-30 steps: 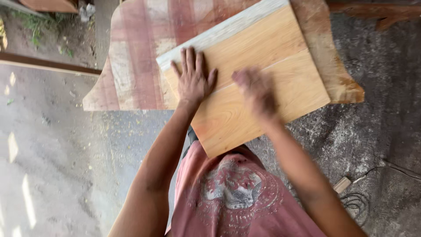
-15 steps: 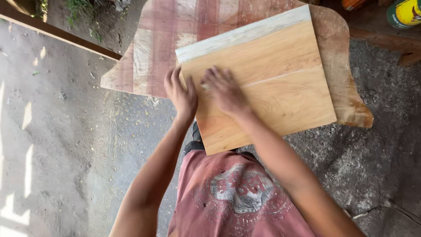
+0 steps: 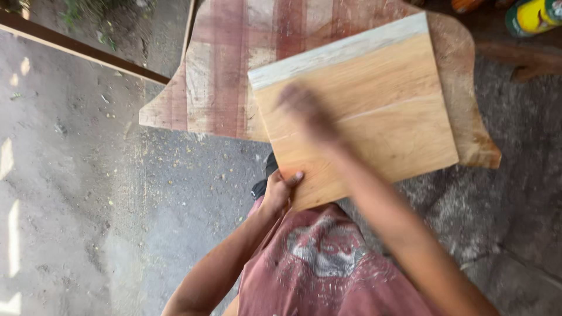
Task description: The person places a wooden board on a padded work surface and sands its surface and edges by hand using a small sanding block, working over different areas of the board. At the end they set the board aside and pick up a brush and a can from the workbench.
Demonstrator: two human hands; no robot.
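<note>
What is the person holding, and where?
The left hand holds the board by its near left corner. The right hand is blurred over the board's top; whether it grips anything cannot be told.

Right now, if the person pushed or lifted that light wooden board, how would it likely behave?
The wooden board looks like a flat, solid slab, so probably stiff. It lies flat on the larger reddish slab, so a push should slide it, not roll it. The left hand grips its near corner and the right hand lies on top, so both probably steady it.
</note>
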